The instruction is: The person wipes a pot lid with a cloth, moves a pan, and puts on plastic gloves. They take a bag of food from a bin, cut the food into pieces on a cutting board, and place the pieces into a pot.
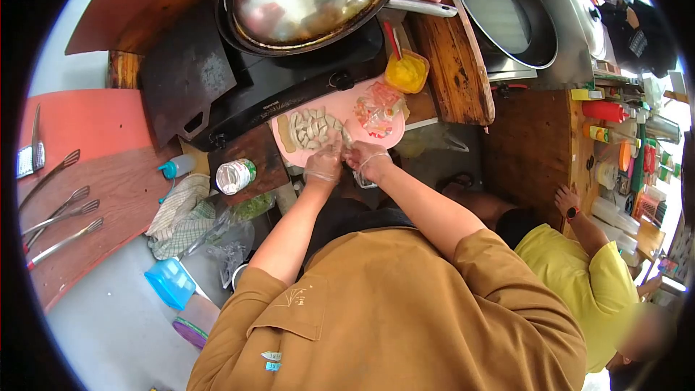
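Observation:
Both my hands wear clear plastic gloves and meet at the near edge of a pink cutting board. My left hand has its fingers curled beside a cluster of pale grey, folded-looking pieces. Close on its right, my right hand is closed with the fingertips pinched together. What either hand holds is too small and covered to make out. Right of the pieces lies a clear plastic bag with red and white bits. A tan strip lies along the board's left side.
Behind the board stands a black stove bearing a lidded wok. A yellow tub with a red handle sits at the board's far right corner. Left are a jar and a cloth. Someone in a yellow shirt is at right.

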Motion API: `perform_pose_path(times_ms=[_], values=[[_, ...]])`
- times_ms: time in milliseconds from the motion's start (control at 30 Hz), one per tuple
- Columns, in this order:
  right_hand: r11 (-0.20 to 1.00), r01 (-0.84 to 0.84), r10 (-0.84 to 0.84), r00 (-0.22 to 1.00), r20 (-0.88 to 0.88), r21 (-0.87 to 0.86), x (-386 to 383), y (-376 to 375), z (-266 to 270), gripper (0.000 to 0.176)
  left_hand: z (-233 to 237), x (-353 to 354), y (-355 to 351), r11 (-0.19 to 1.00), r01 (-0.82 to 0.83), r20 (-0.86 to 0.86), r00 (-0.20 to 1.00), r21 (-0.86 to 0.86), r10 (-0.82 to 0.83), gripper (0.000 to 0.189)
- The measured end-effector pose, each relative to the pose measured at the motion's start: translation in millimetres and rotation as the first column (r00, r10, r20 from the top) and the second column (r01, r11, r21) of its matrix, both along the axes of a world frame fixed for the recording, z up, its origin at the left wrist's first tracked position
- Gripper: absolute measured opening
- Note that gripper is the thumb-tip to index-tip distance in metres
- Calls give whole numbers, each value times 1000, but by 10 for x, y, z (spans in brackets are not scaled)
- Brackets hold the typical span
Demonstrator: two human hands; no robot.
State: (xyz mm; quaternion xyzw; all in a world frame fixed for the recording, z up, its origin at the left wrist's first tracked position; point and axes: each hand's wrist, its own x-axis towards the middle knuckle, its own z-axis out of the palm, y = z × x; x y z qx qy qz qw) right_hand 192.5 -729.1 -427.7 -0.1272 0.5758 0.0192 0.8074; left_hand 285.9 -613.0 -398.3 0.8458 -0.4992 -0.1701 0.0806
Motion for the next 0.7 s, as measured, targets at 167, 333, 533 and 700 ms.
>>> perform_pose_path(times_ms=[167,333,533,700], values=[[999,28,-28,1000,7,-22,21,-85,121,8,-72,33,-104,991,-93,45,994,-94,98,56],[998,-34,34,999,-7,-54,-11,-161,43,9,-131,-105,92,960,12,4,1000,-279,-11,59],[964,-165,146,984,-105,-208,43,-215,40,13,50,-26,-92,983,0,-69,998,-185,-13,53],[862,-208,204,977,-60,-462,230,-67,70,17,342,111,211,879,-329,-170,943,-346,286,21]])
